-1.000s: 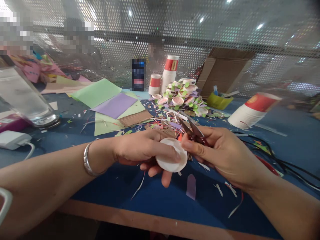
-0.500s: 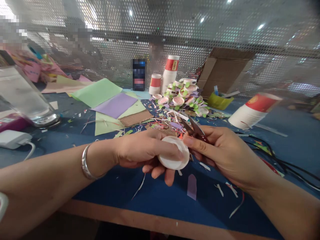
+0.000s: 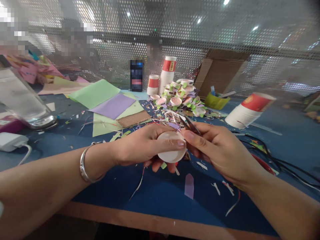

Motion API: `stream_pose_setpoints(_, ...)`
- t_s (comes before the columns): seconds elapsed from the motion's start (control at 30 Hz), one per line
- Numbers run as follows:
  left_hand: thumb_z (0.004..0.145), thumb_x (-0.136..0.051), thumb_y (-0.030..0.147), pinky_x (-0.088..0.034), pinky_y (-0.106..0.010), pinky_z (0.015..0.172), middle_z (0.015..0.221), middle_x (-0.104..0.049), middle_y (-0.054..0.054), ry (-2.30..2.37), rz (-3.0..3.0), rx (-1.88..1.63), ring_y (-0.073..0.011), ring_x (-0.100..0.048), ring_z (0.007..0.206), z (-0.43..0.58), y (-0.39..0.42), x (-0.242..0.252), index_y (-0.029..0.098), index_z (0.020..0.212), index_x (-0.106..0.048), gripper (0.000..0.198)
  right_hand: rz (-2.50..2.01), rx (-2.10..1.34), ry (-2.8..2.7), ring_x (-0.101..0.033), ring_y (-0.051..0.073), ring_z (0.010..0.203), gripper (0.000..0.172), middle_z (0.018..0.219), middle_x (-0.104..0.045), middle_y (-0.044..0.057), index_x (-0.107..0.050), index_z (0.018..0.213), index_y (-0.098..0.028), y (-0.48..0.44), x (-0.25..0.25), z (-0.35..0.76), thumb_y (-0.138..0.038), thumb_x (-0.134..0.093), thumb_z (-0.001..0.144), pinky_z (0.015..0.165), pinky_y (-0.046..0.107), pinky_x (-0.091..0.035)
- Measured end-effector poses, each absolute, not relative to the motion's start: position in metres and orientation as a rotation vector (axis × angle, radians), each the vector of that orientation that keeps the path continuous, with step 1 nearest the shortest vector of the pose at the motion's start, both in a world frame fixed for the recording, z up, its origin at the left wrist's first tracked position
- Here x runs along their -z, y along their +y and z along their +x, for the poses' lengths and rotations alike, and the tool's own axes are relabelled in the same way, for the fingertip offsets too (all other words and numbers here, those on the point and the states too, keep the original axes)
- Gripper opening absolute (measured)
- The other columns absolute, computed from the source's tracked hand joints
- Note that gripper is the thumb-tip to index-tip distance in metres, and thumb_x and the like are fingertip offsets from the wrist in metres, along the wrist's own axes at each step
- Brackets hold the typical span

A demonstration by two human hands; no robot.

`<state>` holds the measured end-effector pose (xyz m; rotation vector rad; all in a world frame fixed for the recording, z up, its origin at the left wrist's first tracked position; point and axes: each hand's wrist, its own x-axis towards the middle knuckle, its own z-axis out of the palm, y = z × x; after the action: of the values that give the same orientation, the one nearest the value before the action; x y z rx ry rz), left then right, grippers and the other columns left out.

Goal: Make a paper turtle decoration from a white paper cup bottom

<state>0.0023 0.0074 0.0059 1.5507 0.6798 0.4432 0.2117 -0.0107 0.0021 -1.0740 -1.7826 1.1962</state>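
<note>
White paper makes up the small round point(image 3: 169, 155) held above the near part of the blue table point(image 3: 155, 196), in front of the person. The left hand point(image 3: 142, 145) pinches it, thumb laid across its upper face and fingers curled beneath. A scrap of green point(image 3: 163, 165) shows just under it; whether it is attached cannot be told.

The right hand point(image 3: 217, 143) is closed around scissors point(image 3: 190, 125), blades slightly parted and pointing away from the body. Its thumb tip meets the round's right edge in the view; whether it pinches something there is hidden.

For clean work at that edge, the left thumb is best kept firm but light, since thin paper probably dents easily, and the round turned rather than the wrists twisted. The blade tips should stay clear of the left fingers; laying the scissors down would likely free the right fingertips for finer handling.

Loose trimmings point(image 3: 172, 116) litter the table beyond the hands, and a purple paper piece point(image 3: 189, 186) lies nearer the table's edge. Behind the trimmings rises a heap of decorated rounds point(image 3: 178, 96), with upright cup stacks point(image 3: 167, 80) behind it. Green paper point(image 3: 96, 93) and purple paper point(image 3: 113, 106) overlap farther left; a tilted cup stack point(image 3: 250, 110) lies to the right.
</note>
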Motion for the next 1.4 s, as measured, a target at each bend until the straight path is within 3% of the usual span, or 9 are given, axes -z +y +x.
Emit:
stream_pose_setpoints(0.23, 0.097, -0.053, 0.042, -0.031, -0.011, 0.032, 0.066, -0.068, -0.001, 0.720, 1.512, -0.562, -0.0034, -0.049, 0.039, 0.002, 0.011, -0.004, 0.015, 0.081, -0.059, 0.032, -1.136, -0.998, -1.917, -0.040, 0.008, 0.053, 0.047, 0.059, -0.050, -0.003, -0.056, 0.070, -0.020, -0.010, -0.002, 0.217, -0.056, -0.049, 0.099, 0.045, 0.023, -0.029)
stream_pose_setpoints(0.5, 0.090, -0.058, 0.032, -0.037, -0.015, 0.040, 0.067, -0.061, 0.003, 0.939, 1.820, -0.699, -0.0049, -0.051, 0.045, -0.002, 0.015, -0.006, 0.016, 0.091, -0.061, 0.016, -1.242, -0.710, -2.101, -0.040, 0.009, 0.052, 0.039, 0.062, -0.050, -0.004, -0.065, 0.080, -0.021, -0.006, -0.008, 0.213, -0.054, -0.054, 0.096, 0.049, 0.026, -0.031)
stream_pose_setpoints(0.8, 0.084, -0.058, 0.029, -0.044, -0.024, 0.061, 0.078, -0.068, -0.003, 1.166, 2.267, -0.805, -0.0139, -0.060, 0.070, -0.003, 0.013, -0.009, 0.015, 0.091, -0.071, 0.021, -1.357, -0.547, -2.175, -0.052, 0.013, 0.063, 0.042, 0.073, -0.064, 0.000, -0.069, 0.082, -0.021, -0.007, -0.004, 0.218, -0.058, -0.053, 0.095, 0.055, 0.029, -0.035)
stream_pose_setpoints(0.93, 0.081, -0.058, 0.027, -0.043, -0.024, 0.060, 0.074, -0.067, -0.002, 1.221, 2.329, -0.850, -0.0140, -0.059, 0.068, -0.002, 0.010, -0.010, 0.016, 0.085, -0.071, 0.017, -1.327, -0.518, -2.211, -0.058, 0.015, 0.066, 0.044, 0.075, -0.068, 0.002, -0.069, 0.079, -0.021, -0.008, -0.004, 0.216, -0.058, -0.052, 0.095, 0.055, 0.029, -0.036)
stream_pose_setpoints(1.4, 0.077, -0.057, 0.024, -0.041, -0.023, 0.060, 0.068, -0.062, -0.001, 1.284, 2.528, -0.796, -0.0135, -0.055, 0.066, -0.003, 0.004, -0.013, 0.017, 0.075, -0.067, 0.013, -1.362, -0.530, -2.290, -0.056, 0.014, 0.061, 0.044, 0.068, -0.065, 0.000, -0.069, 0.078, -0.022, -0.009, -0.004, 0.215, -0.056, -0.049, 0.097, 0.053, 0.029, -0.035)
